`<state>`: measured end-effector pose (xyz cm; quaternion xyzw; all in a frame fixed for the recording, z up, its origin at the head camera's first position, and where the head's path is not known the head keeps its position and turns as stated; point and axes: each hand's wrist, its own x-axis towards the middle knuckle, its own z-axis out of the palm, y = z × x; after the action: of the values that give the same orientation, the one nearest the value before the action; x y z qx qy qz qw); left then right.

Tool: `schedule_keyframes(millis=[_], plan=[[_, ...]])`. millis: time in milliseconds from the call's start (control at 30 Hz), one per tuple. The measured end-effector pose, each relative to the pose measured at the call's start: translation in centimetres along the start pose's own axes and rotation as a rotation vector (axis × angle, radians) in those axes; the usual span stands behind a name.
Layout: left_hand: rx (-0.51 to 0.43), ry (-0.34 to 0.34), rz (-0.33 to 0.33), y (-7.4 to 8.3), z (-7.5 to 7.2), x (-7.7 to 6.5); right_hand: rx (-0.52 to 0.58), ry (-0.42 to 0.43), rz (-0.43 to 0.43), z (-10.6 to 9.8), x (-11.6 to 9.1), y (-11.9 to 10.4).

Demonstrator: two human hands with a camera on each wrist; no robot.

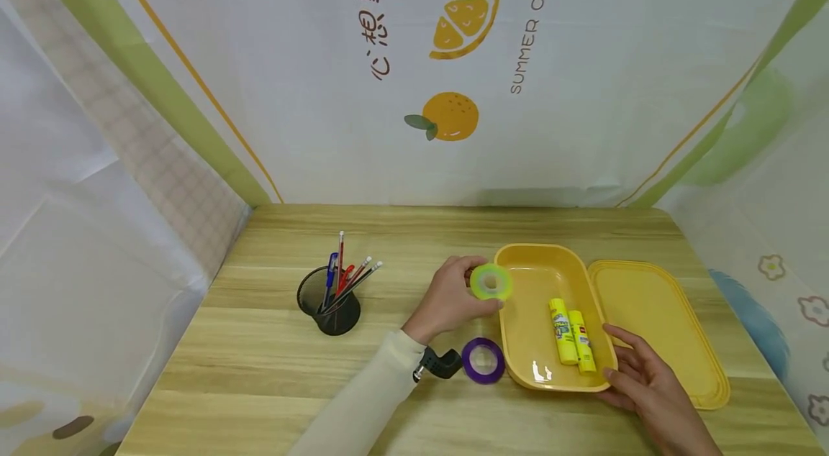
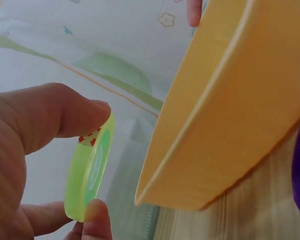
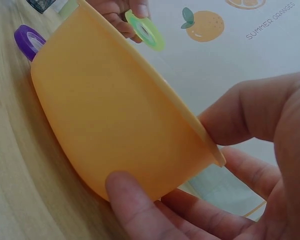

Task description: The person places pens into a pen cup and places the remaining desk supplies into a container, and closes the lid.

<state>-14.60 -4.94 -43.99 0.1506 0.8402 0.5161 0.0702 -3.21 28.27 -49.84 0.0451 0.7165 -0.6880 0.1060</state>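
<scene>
My left hand [image 1: 453, 295] pinches a yellow-green roll of tape [image 1: 481, 286] between thumb and fingers, level with the left rim of a yellow plastic box [image 1: 527, 341]. A small red-and-white patch shows on the tape's outer face in the left wrist view. Two yellow glue sticks [image 1: 562, 332] lie side by side inside the box. With my right hand [image 1: 648, 377] I hold the box at its near right corner, fingers at the rim and against the outer wall. A purple roll of tape [image 1: 468, 372] lies on the table, just left of the box.
A black mesh pen cup [image 1: 341, 318] with several pens and pencils leans at the left of the wooden table [image 1: 246, 362]. The flat yellow lid [image 1: 654, 305] lies to the right of the box. A printed white curtain [image 1: 311, 132] hangs along the back edge.
</scene>
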Motion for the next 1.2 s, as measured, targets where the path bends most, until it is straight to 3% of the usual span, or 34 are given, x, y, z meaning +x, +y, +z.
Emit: schedule_keyframes(millis=[700,1200], plan=[[0.098,-0.04,0.02,1.9,3.3,3.4,0.006,0.012,0.01,0.1,0.0,0.1],[0.094,-0.005,-0.052,2.0,4.9,4.7,0.015,0.014,0.014,0.1,0.0,0.1]])
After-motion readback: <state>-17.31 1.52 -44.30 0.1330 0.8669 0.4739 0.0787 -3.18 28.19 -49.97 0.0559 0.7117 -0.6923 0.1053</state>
